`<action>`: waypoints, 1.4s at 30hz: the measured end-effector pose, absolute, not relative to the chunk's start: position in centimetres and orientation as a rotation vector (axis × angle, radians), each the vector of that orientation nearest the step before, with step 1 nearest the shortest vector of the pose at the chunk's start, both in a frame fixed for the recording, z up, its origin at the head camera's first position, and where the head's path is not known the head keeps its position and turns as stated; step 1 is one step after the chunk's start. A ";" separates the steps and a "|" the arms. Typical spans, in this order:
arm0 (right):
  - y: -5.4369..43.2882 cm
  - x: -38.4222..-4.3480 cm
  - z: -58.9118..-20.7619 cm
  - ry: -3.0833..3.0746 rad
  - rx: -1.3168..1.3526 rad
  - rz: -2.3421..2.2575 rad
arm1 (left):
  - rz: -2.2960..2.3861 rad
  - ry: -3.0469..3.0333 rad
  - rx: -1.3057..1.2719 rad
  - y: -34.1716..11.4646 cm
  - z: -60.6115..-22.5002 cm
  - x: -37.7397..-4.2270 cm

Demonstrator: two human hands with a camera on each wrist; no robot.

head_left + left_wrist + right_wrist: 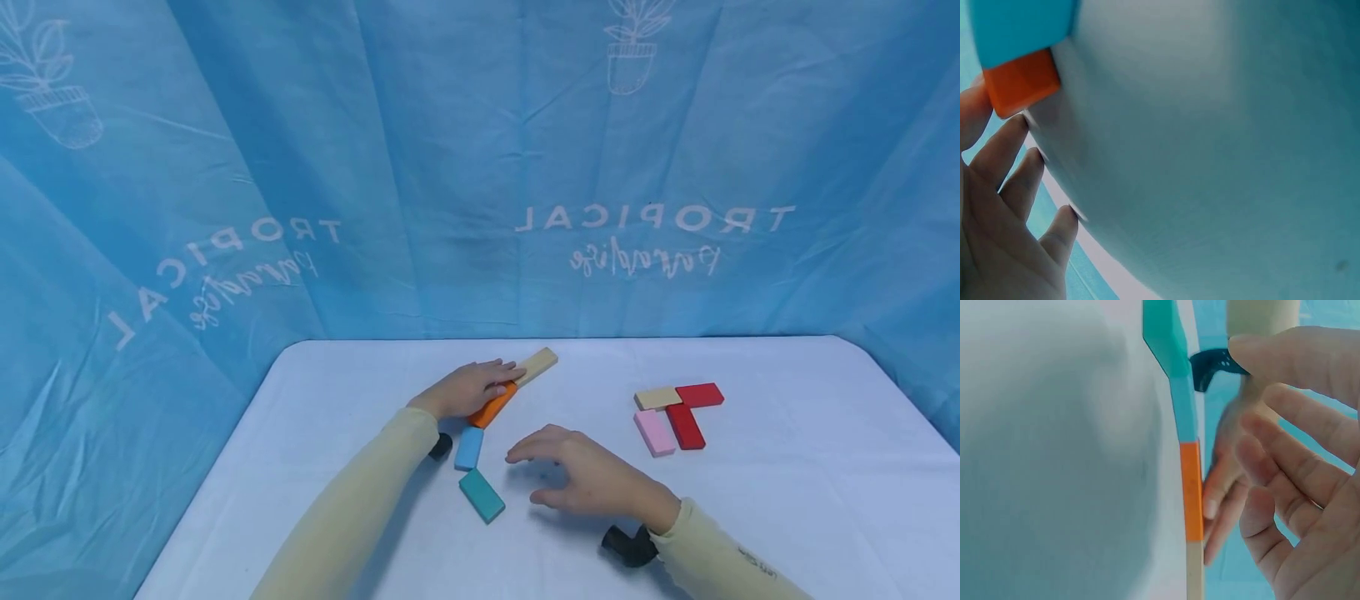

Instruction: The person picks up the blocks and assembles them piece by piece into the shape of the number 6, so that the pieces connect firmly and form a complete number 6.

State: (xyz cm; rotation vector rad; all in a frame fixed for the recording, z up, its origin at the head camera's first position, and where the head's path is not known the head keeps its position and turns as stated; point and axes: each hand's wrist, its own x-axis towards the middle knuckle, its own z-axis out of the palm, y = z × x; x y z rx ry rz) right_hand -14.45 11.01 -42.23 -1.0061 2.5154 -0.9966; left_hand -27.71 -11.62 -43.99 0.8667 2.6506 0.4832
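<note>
Four flat blocks form a bent line on the white table: a plain wooden block (538, 365), an orange block (492, 407), a light blue block (469, 448) and a teal block (482, 496) set at an angle nearest me. My left hand (467, 390) lies with outstretched fingers over the joint between the wooden and orange blocks. Its fingers (1019, 181) are spread beside the orange block in the left wrist view. To the right of the line, my right hand (581, 471) hovers with loosely bent, parted fingers, holding nothing.
Farther right lies a cluster: a second wooden block (657, 398), two red blocks, one at the back (701, 395) and one in front (686, 427), and a pink block (655, 432). A black wrist camera (630, 546) sits under the right wrist. A blue curtain (465, 167) surrounds the table.
</note>
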 end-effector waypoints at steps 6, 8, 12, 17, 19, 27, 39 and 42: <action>12.8 -14.5 -41.7 2.626 -0.950 -1.020 | 0.480 2.654 0.856 -11.6 -43.9 -27.8; 13.5 -14.5 -41.6 2.659 -0.932 -1.024 | 0.489 2.650 0.838 -11.5 -43.8 -27.7; 15.0 -14.3 -41.5 2.741 -0.869 -1.023 | 0.489 2.643 0.817 -11.4 -43.6 -27.4; 16.9 -14.0 -41.8 2.830 -0.813 -1.025 | 0.491 2.638 0.818 -11.4 -43.5 -27.3; 17.6 -14.0 -42.1 2.856 -0.796 -1.037 | 0.491 2.638 0.827 -11.4 -43.5 -27.4; 20.0 -13.5 -42.8 2.959 -0.697 -1.103 | 0.491 2.640 0.871 -11.6 -43.6 -27.6; 23.4 -13.3 -42.8 3.099 -0.418 -1.092 | 0.502 2.633 0.861 -11.6 -43.5 -27.5; 24.1 -13.4 -42.9 3.098 -0.376 -1.052 | 0.516 2.628 0.871 -11.6 -43.4 -27.4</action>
